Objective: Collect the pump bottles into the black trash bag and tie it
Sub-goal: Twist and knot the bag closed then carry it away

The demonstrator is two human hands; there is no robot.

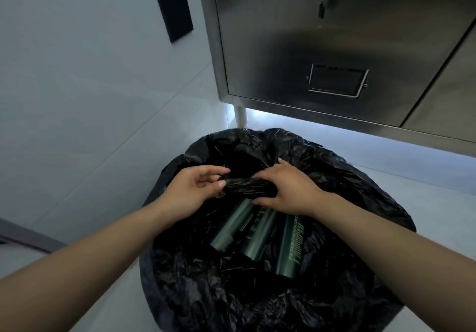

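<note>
Pump bottles (257, 236) lie just below left hand (190, 190) and right hand (288, 192), both grips clutching bunched black trash bag (206, 280).

Cannot see tops of the pump bottles (258, 234) under the right hand (291, 192) and bunched trash bag (244, 187). Cannot read the blurred small print (300, 239).

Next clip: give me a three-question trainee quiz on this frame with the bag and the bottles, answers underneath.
1. True or false: the black trash bag is already tied shut.
2. How many green bottles show inside the bag?
3. What do the left hand and the right hand both grip? A) a bottle B) a bunched fold of the bag C) a cabinet handle
Key: 1 false, its mouth lies open; 2 three; 3 B.
</note>
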